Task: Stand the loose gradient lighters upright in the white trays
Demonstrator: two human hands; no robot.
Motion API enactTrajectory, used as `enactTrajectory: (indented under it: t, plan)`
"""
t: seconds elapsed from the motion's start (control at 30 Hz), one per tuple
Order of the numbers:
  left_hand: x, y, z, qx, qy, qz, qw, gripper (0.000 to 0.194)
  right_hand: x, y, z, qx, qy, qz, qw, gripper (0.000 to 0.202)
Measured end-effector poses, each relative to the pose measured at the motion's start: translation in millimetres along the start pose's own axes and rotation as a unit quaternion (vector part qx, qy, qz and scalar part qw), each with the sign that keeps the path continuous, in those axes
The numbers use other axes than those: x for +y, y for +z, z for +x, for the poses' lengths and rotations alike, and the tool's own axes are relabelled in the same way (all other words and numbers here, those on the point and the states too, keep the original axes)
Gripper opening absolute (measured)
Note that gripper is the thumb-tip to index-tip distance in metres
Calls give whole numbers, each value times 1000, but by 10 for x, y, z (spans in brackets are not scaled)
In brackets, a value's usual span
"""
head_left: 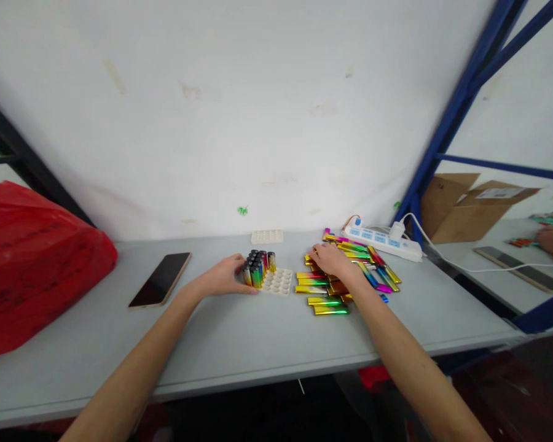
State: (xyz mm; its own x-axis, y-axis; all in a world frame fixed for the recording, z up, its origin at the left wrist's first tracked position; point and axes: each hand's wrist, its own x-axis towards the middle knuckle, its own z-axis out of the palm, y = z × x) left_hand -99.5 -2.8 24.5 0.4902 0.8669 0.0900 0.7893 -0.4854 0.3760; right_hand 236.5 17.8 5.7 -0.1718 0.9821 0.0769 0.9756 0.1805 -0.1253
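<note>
At a pale grey tabletop (239, 344) against a white wall (276, 123), a person's left grip (222, 277) curved half-spread, thumb to the near side and fingers to the far side of a cluster of upright, dark-topped glossy cylinders (257, 276) at the left of a pale tray with round hollows (282, 281); how firmly it pressed could not be told. The right grip (330, 259) reached palm down, fingers bent, over a loose heap of shiny gold, green and magenta cylinders (311, 290); whether it had hold of one was hidden. The upright cluster looked liable to topple if the left grip nudged sideways or the tray slid, and the heap to roll apart if stirred roughly. The cluster stood just right of the left grip, within its curve; the heap lay beneath and around the right grip, near a white power strip (381, 240) on the far right.
</note>
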Motion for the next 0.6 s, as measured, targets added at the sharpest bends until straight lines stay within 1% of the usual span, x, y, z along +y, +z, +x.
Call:
enactTrajectory:
  t: [0.07,0.17,0.27,0.33,0.37,0.43,0.5,0.6]
  plan:
    - [-12,9,3,3,0,5,1000,66,-45,-18,-7,-1,-8,7,1000,40]
    - [-27,18,10,5,1,4,1000,66,-118,-62,-15,19,8,12,1000,44]
    - [-27,15,10,3,-1,10,1000,67,-116,-84,-1,74,28,12,997,48]
    - [-18,10,6,1,-4,16,1000,67,-42,-71,36,118,43,8,992,50]
    - [-13,8,4,0,-5,17,1000,68,13,-56,63,129,52,4,990,50]
    - [-2,4,0,-1,-5,15,1000,67,139,-17,125,116,72,0,991,51]
    - [7,0,-1,3,-4,10,1000,66,252,16,180,78,84,1,993,50]
    - [15,-3,-2,8,-2,3,1000,64,331,19,221,36,75,4,997,47]
